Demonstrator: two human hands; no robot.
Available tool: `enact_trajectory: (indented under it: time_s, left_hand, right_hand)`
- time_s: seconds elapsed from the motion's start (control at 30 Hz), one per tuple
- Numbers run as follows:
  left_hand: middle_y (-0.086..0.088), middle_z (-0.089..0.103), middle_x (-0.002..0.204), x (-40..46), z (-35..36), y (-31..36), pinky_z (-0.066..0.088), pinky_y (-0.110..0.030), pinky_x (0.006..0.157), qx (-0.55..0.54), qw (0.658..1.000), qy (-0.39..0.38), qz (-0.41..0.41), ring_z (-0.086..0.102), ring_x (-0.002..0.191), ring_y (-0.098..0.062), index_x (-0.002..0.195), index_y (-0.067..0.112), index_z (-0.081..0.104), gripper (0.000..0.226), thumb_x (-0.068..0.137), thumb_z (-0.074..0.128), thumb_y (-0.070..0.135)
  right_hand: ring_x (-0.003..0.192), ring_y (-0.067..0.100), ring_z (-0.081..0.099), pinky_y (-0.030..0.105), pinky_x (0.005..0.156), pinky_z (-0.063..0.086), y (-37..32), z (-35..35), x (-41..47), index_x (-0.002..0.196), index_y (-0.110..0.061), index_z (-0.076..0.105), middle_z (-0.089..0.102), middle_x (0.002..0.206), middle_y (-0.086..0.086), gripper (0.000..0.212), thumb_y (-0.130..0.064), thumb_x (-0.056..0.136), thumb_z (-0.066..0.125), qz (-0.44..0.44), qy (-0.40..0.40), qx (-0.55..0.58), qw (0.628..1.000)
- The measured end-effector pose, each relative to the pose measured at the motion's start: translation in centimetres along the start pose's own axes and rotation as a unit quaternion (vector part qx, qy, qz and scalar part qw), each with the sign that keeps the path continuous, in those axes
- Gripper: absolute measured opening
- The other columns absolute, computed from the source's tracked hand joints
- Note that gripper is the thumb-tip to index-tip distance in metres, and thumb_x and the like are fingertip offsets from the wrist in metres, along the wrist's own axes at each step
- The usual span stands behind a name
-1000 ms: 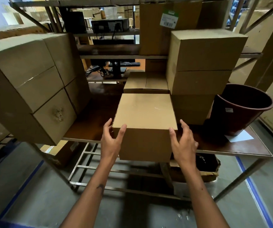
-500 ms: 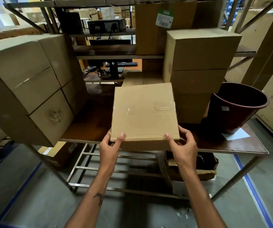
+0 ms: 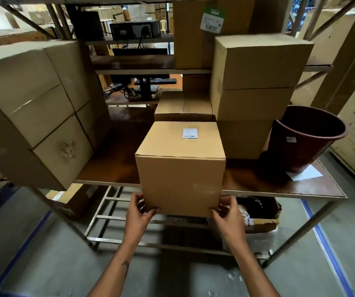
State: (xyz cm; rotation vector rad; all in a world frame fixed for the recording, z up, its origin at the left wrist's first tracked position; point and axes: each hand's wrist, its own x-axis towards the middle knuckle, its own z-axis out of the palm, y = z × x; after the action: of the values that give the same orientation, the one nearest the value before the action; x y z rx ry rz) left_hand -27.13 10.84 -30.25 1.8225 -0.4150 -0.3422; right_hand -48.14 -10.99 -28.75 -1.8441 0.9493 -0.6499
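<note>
Box (image 3: 180,179) overhangs shelf (image 3: 112,166) front edge, bare board leftward. Left hand (image 3: 139,213), right hand (image 3: 229,215) fingers grip its bottom corners. Rotated since earlier: labelled face up.

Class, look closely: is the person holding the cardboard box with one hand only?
No, the left hand and the right hand both grip the lower corners of the cardboard box.

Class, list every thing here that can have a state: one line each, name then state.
Front box: closed, gripped at its lower corners.
Left hand: grips front box.
Right hand: grips front box.
Bucket: tilted, mouth open.
Stacked boxes: closed, stacked upright.
Flat box: closed, lying behind front box.
</note>
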Motion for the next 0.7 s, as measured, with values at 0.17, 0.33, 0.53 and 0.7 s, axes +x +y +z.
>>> enact_trajectory:
  time_s: [0.17,0.33,0.53,0.7]
  left_hand:
    - [0.006,0.073,0.131,0.7,1.2,-0.3,0.061,-0.041,0.106,0.001,1.0,-0.021,-0.018,0.072,0.121,-0.012,0.131,0.032,0.055,0.055,0.09,0.089,0.022]
    - [0.006,0.067,0.143,1.7,1.8,0.6,0.055,-0.045,0.114,0.025,0.996,-0.068,-0.045,0.065,0.132,-0.016,0.148,0.035,0.046,0.075,0.087,0.082,0.06]
    - [0.0,0.042,0.167,2.7,2.7,1.3,0.041,-0.056,0.125,0.101,0.994,-0.026,0.015,0.045,0.154,-0.025,0.165,0.034,0.024,0.106,0.083,0.064,0.088]
    - [-0.002,0.008,0.177,1.6,4.6,7.1,0.026,-0.066,0.127,0.133,0.958,0.18,0.177,0.018,0.162,-0.028,0.172,0.016,0.018,0.113,0.09,0.074,0.07]
  right_hand:
    - [0.124,0.011,0.066,0.025,0.099,0.051,0.2,0.5,0.8,0.145,-0.027,0.047,0.068,0.139,-0.003,0.06,-0.031,0.097,0.082,0.015,-0.035,-0.028,0.999]
    - [0.136,0.019,0.062,0.04,0.112,0.052,0.3,0.2,2.1,0.16,-0.025,0.039,0.063,0.151,-0.001,0.071,-0.052,0.101,0.069,0.06,-0.081,-0.025,0.995]
    - [0.148,0.02,0.051,0.042,0.119,0.046,-1.7,-0.6,2.5,0.167,-0.025,0.034,0.053,0.16,-0.002,0.075,-0.057,0.105,0.061,0.027,-0.034,0.016,0.999]
    - [0.146,0.014,0.041,0.042,0.12,0.043,-6.1,-1.4,2.7,0.163,-0.021,0.039,0.038,0.158,-0.003,0.062,-0.043,0.109,0.06,-0.147,0.119,-0.054,0.981]
